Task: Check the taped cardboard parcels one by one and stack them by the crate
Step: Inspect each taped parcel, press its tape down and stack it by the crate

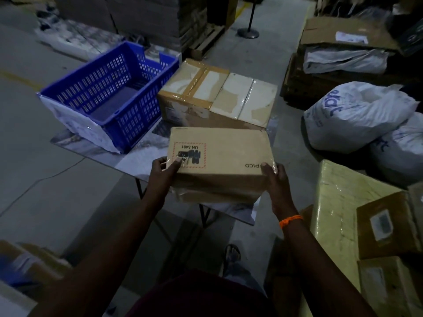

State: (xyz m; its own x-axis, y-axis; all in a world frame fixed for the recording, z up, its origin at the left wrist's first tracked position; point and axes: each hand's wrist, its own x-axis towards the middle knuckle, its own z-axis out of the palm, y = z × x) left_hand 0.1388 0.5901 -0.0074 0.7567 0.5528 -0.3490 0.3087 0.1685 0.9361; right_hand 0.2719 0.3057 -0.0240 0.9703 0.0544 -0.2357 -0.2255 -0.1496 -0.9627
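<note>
A brown cardboard parcel (225, 154) wrapped in clear film, printed "UN 3481" and "PICO", is held over the near part of the small table (146, 160). My left hand (163, 172) grips its near left corner, thumb on top. My right hand (273, 177) grips the near right corner the same way. Behind it, taped parcels (216, 92) sit on the table beside the blue slotted crate (109, 94), touching its right side.
White sacks (357, 115) lie on the floor at right. A yellowish wrapped box (336, 207) and brown cartons (386, 227) stand near right. Stacked boxes (345, 49) and a stanchion base (248, 33) are behind. My sandalled foot (232, 252) shows under the table.
</note>
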